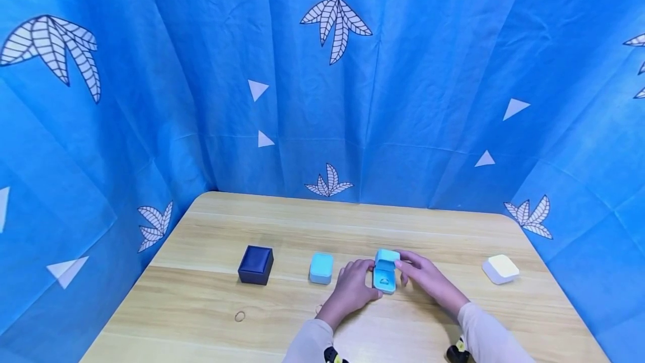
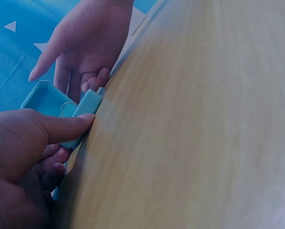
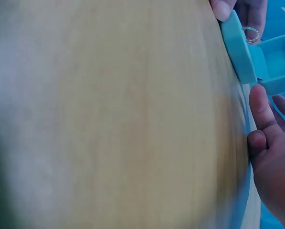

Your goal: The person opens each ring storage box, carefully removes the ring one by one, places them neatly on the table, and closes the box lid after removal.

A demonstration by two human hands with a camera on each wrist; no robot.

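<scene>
A turquoise ring box (image 1: 384,288) stands with its lid (image 1: 388,256) raised, right of the table's middle. Upright in its cushion is a thin ring (image 1: 384,281), whose beaded-looking band shows in the right wrist view. My left hand (image 1: 354,284) grips the base from the left, its thumb (image 2: 80,125) along the near side. On the other side my right hand (image 1: 425,276) has its thumb by the lid's edge and loosely extended fingers beside and behind the box. In the left wrist view, the right hand (image 2: 92,40) shows its palm, with thumb spread and some fingers bent.
Left of the hands stand a closed turquoise box (image 1: 321,268) and a dark blue box (image 1: 255,265). A white box (image 1: 501,269) sits at the right. One loose ring (image 1: 239,316) lies front left; another ring (image 1: 318,308) is partly covered by my left wrist. Blue curtain (image 1: 322,99) surrounds the wooden table (image 1: 201,296).
</scene>
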